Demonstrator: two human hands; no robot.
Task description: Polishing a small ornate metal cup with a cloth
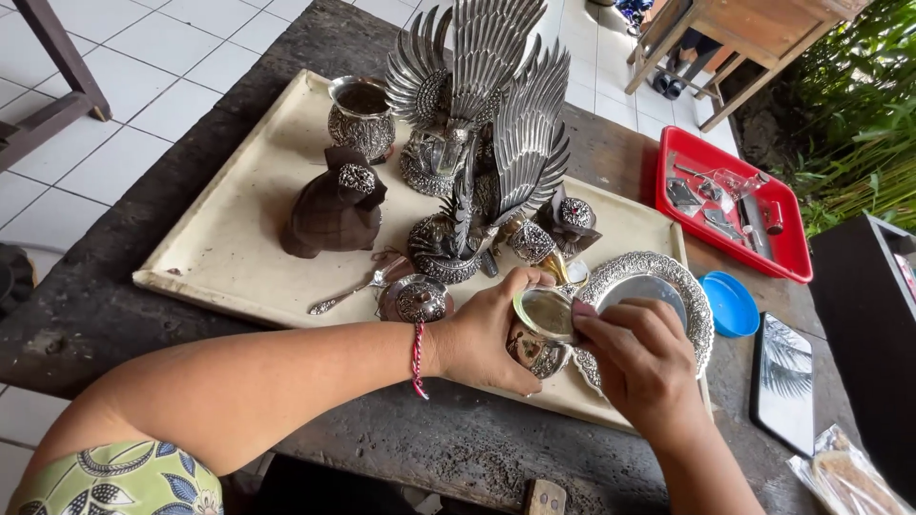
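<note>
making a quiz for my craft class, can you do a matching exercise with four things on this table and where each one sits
Things:
1. small silver cup
2. red plastic tray
3. round blue plastic lid
4. dark carved wooden animal figure

Places:
A. far right of the table, holding small tools
B. left part of the cream cloth
C. held in the left hand
D. just right of the ornate silver plate

Pairs: 1-C, 2-A, 3-D, 4-B

Beside the cream flat board (229,238) you'll see a bright red plastic tray (794,250) and a blue round lid (730,304); on the board, silver embossed winged figures (496,124) and a dark brown carved wooden animal (329,212).
</note>
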